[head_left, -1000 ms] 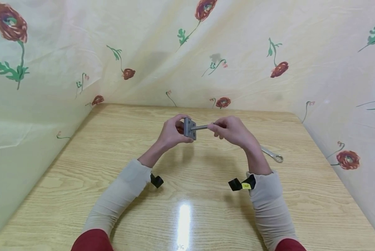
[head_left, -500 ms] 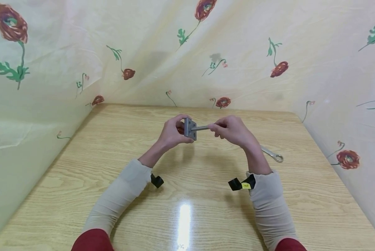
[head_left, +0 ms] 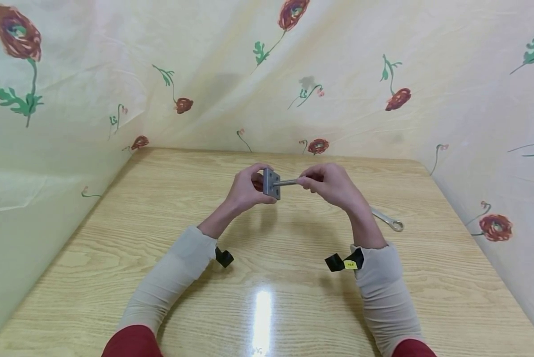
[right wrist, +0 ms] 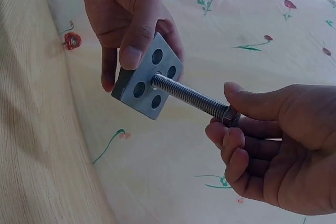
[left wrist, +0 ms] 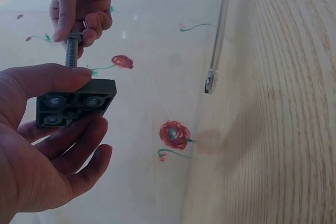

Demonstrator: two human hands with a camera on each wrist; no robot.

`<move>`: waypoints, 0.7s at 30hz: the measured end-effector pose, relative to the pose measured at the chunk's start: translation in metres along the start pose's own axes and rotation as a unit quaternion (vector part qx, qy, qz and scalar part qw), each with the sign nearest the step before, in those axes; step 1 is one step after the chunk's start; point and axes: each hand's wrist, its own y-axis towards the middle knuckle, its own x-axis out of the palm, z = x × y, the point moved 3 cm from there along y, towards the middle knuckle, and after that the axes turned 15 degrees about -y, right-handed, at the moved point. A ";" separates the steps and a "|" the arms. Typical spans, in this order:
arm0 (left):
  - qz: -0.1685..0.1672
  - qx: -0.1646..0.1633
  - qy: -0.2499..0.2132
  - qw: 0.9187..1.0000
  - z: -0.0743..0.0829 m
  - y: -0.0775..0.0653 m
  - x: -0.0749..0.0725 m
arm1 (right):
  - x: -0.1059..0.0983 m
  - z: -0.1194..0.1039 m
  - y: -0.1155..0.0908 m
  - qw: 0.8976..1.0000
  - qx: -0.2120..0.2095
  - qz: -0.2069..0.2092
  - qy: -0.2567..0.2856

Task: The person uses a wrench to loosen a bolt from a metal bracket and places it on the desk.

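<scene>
My left hand grips a square grey metal plate by its edges, thumb on one side and fingers on the other. Several round holes ring the plate's centre, and its back shows recessed pockets in the left wrist view. A threaded bolt stands out from the middle of the plate, its tip in the central hole. The right hand pinches the hex head of the bolt between thumb and fingers. Both hands hold the joined pieces in the air above the wooden table.
A combination wrench lies on the table right of the right forearm, which partly covers it in the head view. Flower-patterned cloth hangs behind the table and at both sides. Black camera mounts sit at the wrists.
The right hand's fingers have shifted slightly at the bolt head. Plate and left hand stay nearly in place, and the bolt still points into the plate's centre.
</scene>
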 end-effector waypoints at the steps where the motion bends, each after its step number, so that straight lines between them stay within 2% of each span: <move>1: 0.000 0.001 -0.001 1.000 0.000 0.000 0.000 | 0.000 0.000 0.000 1.000 -0.002 0.005 -0.003; 6: 0.003 0.001 -0.008 1.000 -0.001 0.001 -0.002 | 0.001 -0.002 0.001 0.999 -0.014 0.033 -0.019; 13: 0.011 0.002 -0.021 1.000 0.003 0.001 -0.007 | 0.001 -0.004 0.001 0.992 -0.047 0.105 -0.048; 17: 0.016 0.005 -0.034 0.999 0.005 0.002 -0.012 | -0.002 0.001 0.002 0.989 -0.042 0.139 -0.036; 21: 0.020 0.003 -0.048 0.999 0.005 0.004 -0.019 | -0.004 0.010 0.004 0.988 -0.030 0.148 -0.015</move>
